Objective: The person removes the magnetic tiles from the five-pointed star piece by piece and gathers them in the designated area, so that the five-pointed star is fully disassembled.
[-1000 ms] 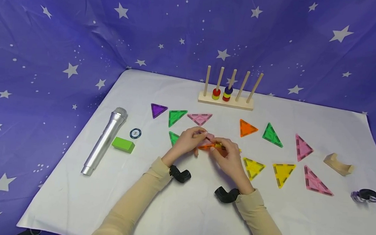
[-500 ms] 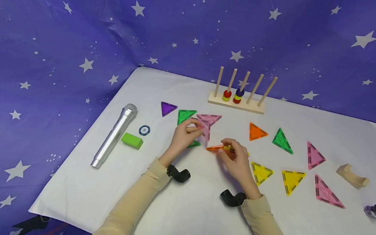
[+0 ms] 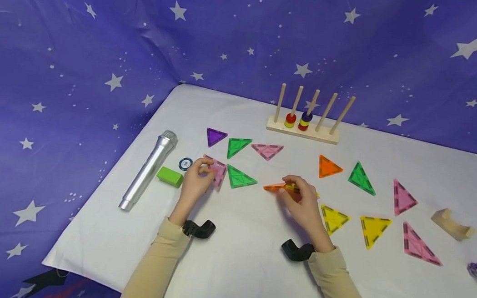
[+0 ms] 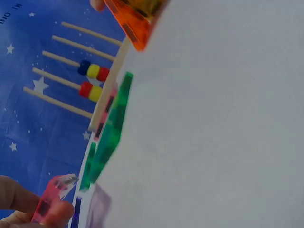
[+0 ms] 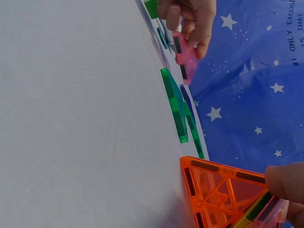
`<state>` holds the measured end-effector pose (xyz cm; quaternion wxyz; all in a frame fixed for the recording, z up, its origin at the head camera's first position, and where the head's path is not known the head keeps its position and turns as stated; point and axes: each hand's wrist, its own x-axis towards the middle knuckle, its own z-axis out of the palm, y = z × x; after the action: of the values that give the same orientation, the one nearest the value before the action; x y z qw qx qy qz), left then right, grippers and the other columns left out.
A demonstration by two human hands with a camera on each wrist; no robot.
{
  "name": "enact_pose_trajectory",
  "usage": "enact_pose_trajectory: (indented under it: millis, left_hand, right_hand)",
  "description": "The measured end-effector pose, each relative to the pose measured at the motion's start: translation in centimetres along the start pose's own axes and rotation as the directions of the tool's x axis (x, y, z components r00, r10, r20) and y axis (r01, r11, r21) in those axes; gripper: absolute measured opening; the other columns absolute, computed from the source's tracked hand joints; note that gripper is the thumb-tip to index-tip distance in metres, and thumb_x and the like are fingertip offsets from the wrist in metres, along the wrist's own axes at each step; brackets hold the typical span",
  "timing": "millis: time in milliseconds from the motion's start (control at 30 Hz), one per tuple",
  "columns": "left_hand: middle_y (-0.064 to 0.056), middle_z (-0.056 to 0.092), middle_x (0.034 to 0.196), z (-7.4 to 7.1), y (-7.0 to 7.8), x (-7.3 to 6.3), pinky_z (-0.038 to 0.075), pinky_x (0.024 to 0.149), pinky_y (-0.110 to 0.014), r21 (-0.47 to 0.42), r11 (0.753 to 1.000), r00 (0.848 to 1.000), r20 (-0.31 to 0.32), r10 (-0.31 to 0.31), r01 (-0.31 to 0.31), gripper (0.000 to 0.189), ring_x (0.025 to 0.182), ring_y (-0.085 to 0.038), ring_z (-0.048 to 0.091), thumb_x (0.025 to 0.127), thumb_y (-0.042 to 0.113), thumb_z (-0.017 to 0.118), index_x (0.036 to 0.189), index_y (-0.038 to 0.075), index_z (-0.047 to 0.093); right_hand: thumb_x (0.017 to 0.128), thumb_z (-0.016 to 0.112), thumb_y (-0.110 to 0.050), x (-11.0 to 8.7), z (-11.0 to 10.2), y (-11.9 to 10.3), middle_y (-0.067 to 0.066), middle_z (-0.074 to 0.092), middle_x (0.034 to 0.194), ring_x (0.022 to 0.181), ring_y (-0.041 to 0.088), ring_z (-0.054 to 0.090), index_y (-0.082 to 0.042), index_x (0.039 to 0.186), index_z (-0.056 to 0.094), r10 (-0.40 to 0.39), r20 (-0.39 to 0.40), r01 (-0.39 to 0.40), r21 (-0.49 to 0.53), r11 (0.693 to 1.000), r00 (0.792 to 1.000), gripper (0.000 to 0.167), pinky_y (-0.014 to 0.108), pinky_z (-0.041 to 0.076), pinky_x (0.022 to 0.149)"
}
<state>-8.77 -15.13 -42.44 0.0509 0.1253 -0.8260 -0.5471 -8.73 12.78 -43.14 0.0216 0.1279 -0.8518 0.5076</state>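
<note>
My left hand (image 3: 195,183) pinches a pink triangular magnetic tile (image 3: 219,171), held above the table at the left, near the poker chip (image 3: 186,164). In the right wrist view that pink tile (image 5: 186,59) hangs tilted from the fingers. My right hand (image 3: 305,207) grips a joined set of tiles near the middle. An orange triangular tile (image 5: 216,192) faces the right wrist camera, with a yellow tile (image 5: 246,219) and a pinkish tile (image 5: 271,217) against it. The fingers partly hide this set. Between the hands lies a green triangular tile (image 3: 241,178).
Purple (image 3: 215,137), green (image 3: 237,146) and pink (image 3: 267,151) tiles lie farther back; more tiles, including orange (image 3: 329,167), lie right. A wooden peg stand (image 3: 303,129) stands behind. A microphone (image 3: 148,171) and green block (image 3: 170,177) are left, a curved wooden piece (image 3: 452,224) right.
My left hand has drawn leftward, away from the right hand's tiles, carrying the pink tile. The right hand keeps its grip on the joined set. The head view has shifted slightly.
</note>
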Motion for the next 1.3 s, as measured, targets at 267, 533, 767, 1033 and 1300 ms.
enact_pose_trajectory:
  millis: [267,533,767,1033,1300]
  left_hand:
    - [-0.002,0.050,0.064,-0.1,-0.9,0.1,0.032,0.046,-0.027,0.297,0.951,0.993,-0.045,0.107,-0.089,0.020,0.051,-0.014,0.040,0.078,0.006,0.058,0.098,0.005,0.062]
    - [0.003,0.045,0.051,0.6,0.4,-0.1,0.029,0.044,-0.025,0.304,0.934,0.982,0.061,0.178,-0.188,0.015,0.045,-0.010,0.039,0.080,0.007,0.059,0.094,0.007,0.064]
    - [-0.011,0.066,0.077,5.9,3.3,-1.5,0.033,0.038,-0.023,-0.022,0.996,0.844,0.528,0.090,-0.092,0.033,0.038,-0.019,0.048,0.090,0.016,0.055,0.122,0.006,0.049]
    - [-0.012,0.065,0.091,10.2,4.0,-2.0,0.027,0.031,-0.023,-0.135,0.988,0.781,0.624,0.028,0.072,0.031,0.037,-0.023,0.049,0.096,0.022,0.046,0.125,0.011,0.048]
    - [-0.015,0.064,0.072,11.5,3.7,-1.3,0.034,0.038,-0.023,-0.214,0.976,0.888,0.443,0.123,-0.028,0.018,0.039,-0.028,0.048,0.092,0.017,0.054,0.103,0.004,0.060]
  right_hand:
    - [0.085,0.062,-0.015,0.1,-0.2,-0.1,0.008,0.057,0.113,0.105,0.029,0.038,-0.007,0.111,0.058,0.017,0.011,-0.017,-0.006,1.000,1.000,0.028,0.044,0.028,0.085]
    - [0.085,0.062,-0.017,0.1,-0.5,-0.1,0.010,0.056,0.114,0.108,0.030,0.037,-0.008,0.113,0.057,0.057,0.025,-0.057,-0.012,0.998,0.998,0.031,0.045,0.027,0.087]
    - [0.085,0.063,-0.016,0.1,-0.5,0.1,0.011,0.057,0.113,0.104,0.031,0.039,-0.007,0.112,0.057,0.025,0.016,-0.024,-0.027,0.999,1.000,0.029,0.045,0.027,0.085]
    - [0.081,0.066,-0.012,0.2,-0.1,0.2,0.008,0.060,0.102,0.102,0.030,0.041,-0.008,0.098,0.060,-0.022,-0.009,0.022,-0.026,0.999,1.000,0.018,0.045,0.026,0.085]
    - [0.080,0.068,-0.010,0.0,0.0,0.1,0.006,0.060,0.093,0.099,0.030,0.041,-0.009,0.092,0.059,-0.018,-0.003,0.018,-0.045,0.999,1.000,0.015,0.043,0.026,0.084]
